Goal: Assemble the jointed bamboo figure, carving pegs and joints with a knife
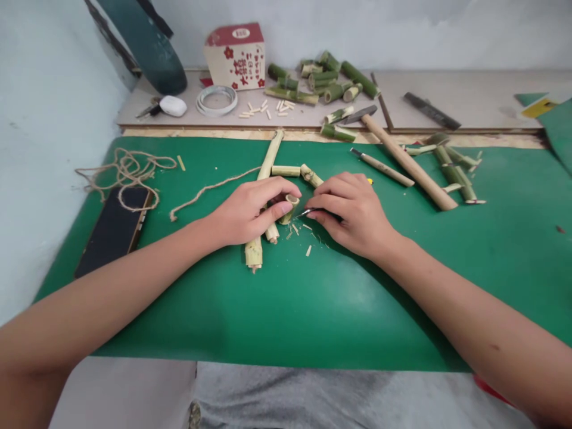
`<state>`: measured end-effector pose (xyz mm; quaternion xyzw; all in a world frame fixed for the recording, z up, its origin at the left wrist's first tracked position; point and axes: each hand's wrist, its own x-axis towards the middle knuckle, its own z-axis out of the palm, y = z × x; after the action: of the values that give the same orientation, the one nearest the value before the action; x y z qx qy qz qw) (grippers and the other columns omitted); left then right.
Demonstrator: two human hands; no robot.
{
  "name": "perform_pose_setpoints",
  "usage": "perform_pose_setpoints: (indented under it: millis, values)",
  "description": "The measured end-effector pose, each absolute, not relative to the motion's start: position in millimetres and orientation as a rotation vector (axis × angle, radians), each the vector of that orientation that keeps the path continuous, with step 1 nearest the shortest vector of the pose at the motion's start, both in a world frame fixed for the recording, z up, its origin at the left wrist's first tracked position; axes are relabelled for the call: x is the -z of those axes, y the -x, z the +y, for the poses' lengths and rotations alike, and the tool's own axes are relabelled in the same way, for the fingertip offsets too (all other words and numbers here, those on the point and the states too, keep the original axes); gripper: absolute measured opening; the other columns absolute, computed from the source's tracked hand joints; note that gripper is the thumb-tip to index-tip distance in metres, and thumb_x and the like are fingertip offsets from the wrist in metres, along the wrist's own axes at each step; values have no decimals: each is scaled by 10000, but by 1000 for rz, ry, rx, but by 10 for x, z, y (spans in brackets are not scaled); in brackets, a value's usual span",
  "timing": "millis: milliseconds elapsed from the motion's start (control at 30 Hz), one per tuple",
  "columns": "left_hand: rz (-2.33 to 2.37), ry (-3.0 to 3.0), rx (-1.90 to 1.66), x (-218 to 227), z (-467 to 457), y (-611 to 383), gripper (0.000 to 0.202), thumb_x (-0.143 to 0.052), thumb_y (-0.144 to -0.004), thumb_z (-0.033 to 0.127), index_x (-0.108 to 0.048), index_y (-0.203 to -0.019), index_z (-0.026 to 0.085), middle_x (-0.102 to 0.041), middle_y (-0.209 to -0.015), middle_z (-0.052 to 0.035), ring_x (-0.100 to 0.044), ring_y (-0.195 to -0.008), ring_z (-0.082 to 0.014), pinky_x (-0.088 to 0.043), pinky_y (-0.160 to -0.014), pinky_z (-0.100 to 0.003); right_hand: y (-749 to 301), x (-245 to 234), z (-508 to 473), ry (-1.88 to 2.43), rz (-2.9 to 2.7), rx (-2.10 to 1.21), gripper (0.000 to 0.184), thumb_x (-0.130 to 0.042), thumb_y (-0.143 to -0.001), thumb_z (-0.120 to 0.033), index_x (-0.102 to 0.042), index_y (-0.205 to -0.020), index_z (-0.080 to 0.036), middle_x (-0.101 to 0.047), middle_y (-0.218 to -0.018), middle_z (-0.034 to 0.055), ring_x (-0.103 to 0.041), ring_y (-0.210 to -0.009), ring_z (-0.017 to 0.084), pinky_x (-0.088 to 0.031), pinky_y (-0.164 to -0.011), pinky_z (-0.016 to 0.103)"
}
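Between thumb and fingers, my left hand (250, 208) grips a short bamboo piece (289, 213) that stands upright with its hollow end up. My right hand (353, 214) is closed on a slim tool with a thin metal blade (305, 212); its handle is hidden in the fingers. The blade's tip is close to the base of the piece, though contact cannot be made out. Under my left hand lies a peeled bamboo stick (270, 156), joined to a short crosspiece (286, 171) and another jointed length (311, 176). Pale shavings (308, 251) lie on the green mat (286, 316).
A hammer (409, 152) and a carving tool (382, 167) lie right. Twine (129, 167) rests partly over a phone (114, 229) at left. Behind are cut bamboo pieces (324, 79), small pegs (268, 109), a tape roll (217, 100) and a box (235, 58).
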<state>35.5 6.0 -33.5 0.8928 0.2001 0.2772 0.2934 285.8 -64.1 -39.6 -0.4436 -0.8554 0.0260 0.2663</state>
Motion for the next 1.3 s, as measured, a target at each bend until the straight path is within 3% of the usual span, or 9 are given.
perform_pose_setpoints:
  millis: [667,1167,1300]
  values:
    - [514,-2371,-759,323,55,-359,199,-579,-1039,294,-688,-1157,176,-755,-994,-47,-677,-804,-137,-521,-716,-249,-2855,401,-639,1169,-2277,-91,176,-606,-1058,-349,-760,-1040,-266,-764,-1034,65,-618,-947,257,-372,-841,436]
    - [459,-2401,-745,341,72,-349,253,-526,-1076,319,-683,-1211,174,-768,-1107,-81,-711,-952,-170,-544,-864,-288,-2811,394,-634,1180,-2318,-97,187,-600,-1064,-348,-759,-1032,-254,-759,-1035,64,-609,-953,253,-366,-851,436]
    - [495,-2381,-734,339,68,-351,260,-524,-1076,340,-689,-1203,184,-769,-1095,-77,-705,-917,-168,-539,-802,-279,-2810,386,-629,1172,-2377,-118,184,-597,-1060,-320,-764,-1024,-251,-755,-1021,62,-600,-939,248,-366,-855,435]
